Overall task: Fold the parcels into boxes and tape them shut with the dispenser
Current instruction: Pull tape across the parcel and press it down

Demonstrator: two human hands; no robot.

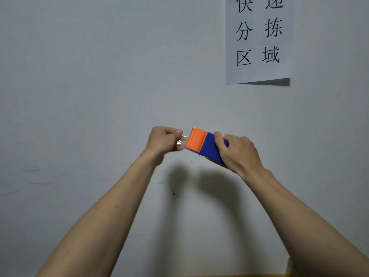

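From the head view, you are holding both arms out in front of a pale grey wall (99, 76). Your right hand (237, 150) grips the blue body of the tape dispenser (207, 145), fingers wrapped round it and thumb lying across its top; the dispenser's orange end points left, toward your other hand. Your left hand (164, 139) is curled closed just beside that orange end, its fingertips pinching the free end of the clear tape (182, 139), which shows only as a faint glossy strip between hand and dispenser. A printed paper sign (258, 39) with black Chinese characters hangs on the wall up to the right, its lower edge lifting slightly. At the bottom edge of the frame a thin brown strip of cardboard (219, 275) shows, with a yellowish corner near your right forearm; what it is cannot be told.
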